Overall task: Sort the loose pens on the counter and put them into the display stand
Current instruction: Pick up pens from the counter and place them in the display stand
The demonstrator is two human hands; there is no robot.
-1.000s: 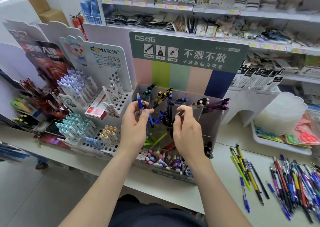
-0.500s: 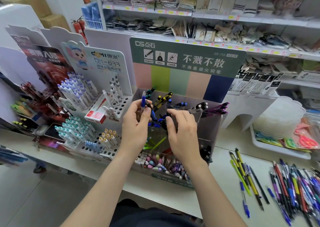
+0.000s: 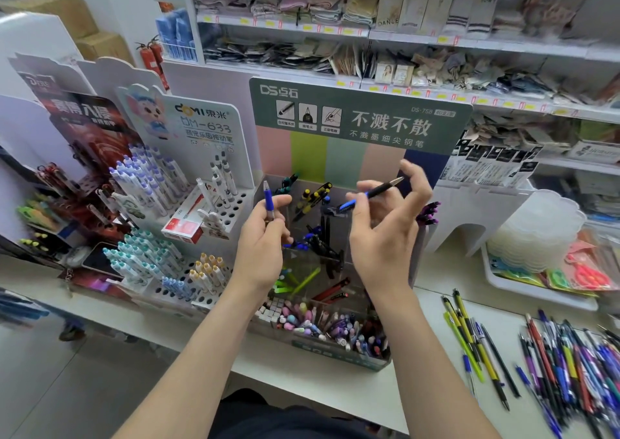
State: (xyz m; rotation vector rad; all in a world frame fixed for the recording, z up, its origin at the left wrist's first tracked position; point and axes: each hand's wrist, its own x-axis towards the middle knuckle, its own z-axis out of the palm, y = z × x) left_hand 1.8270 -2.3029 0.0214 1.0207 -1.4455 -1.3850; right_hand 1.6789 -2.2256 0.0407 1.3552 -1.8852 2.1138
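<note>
My left hand (image 3: pixel 263 240) holds a blue pen (image 3: pixel 268 200) upright between thumb and fingers, in front of the clear display stand (image 3: pixel 335 348). My right hand (image 3: pixel 385 234) pinches a black-and-blue pen (image 3: pixel 375 192) that lies almost level above the stand's upper compartments, its other fingers spread. Those compartments hold several dark, yellow and purple pens; the lower tray holds pastel ones. A pile of loose pens (image 3: pixel 567 361) lies on the white counter (image 3: pixel 426 354) at the right, with a smaller group of yellow and black pens (image 3: pixel 469 338) beside it.
A white stand of blue and teal pens (image 3: pixel 151 230) sits left of the display stand. A white tray with scissors packs (image 3: pixel 577 274) and stacked clear lids stands at the back right. Shelves of goods rise behind. The counter's front edge runs under my forearms.
My right hand has risen out of the stand's compartments with a black-and-blue pen pinched in it. My left hand has stayed near the stand, still holding the blue pen upright.
</note>
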